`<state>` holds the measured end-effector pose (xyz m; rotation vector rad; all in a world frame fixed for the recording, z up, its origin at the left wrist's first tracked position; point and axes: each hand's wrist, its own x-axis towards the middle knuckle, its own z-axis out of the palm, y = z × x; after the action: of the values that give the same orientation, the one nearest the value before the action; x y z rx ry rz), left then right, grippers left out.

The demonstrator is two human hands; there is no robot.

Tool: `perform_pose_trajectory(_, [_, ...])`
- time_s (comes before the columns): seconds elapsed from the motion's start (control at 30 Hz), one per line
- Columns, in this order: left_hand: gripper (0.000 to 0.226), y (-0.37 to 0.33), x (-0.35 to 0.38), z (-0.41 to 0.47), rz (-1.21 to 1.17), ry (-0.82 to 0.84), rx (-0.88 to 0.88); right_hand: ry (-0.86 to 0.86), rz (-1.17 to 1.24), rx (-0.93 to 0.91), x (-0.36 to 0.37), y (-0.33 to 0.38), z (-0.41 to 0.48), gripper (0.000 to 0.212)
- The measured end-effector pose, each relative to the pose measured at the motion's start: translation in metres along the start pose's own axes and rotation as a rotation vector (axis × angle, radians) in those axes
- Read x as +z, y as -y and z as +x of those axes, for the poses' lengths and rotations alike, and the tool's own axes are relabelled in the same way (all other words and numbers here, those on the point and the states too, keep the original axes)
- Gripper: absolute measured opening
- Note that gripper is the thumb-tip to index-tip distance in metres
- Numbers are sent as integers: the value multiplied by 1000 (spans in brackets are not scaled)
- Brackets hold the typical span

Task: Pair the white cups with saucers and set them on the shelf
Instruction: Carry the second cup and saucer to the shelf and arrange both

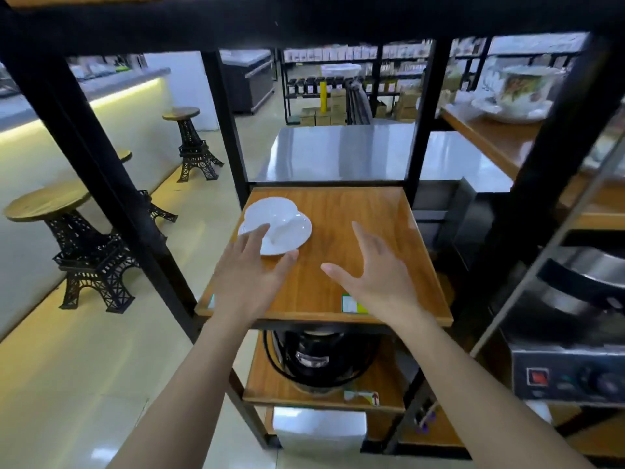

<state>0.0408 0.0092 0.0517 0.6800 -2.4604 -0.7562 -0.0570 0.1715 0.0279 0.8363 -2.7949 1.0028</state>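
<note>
Nearest me, both forearms reach in over the front edge of the wooden shelf (355,211). The left hand (252,265), at eight o'clock on the board, has its fingers spread and straight and holds nothing. Its index and thumb tips lie at the near rim of the saucer (294,236); I cannot tell whether they touch it. The right hand (375,269) hovers at four o'clock, fingers fanned, empty. Farther in, at ten o'clock, the white cup (274,213) sits on its saucer. Glazed china, I judge: light, rigid, slick, quick to chip, the cup loose on the saucer. It is best lifted level by opposite sides of the saucer's rim. Beyond stands a steel table (338,150).
</note>
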Motion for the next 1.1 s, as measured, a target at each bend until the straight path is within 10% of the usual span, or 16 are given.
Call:
perform_pose_trajectory(0.43, [62,-82,19,-131,-34,191,305,-213,-159,119,-90,-44,-165,89])
perform_pose_trajectory(1.1, [66,-341,90,-478,-396,694,940,-655,-456,969,-284,-132,-634,83])
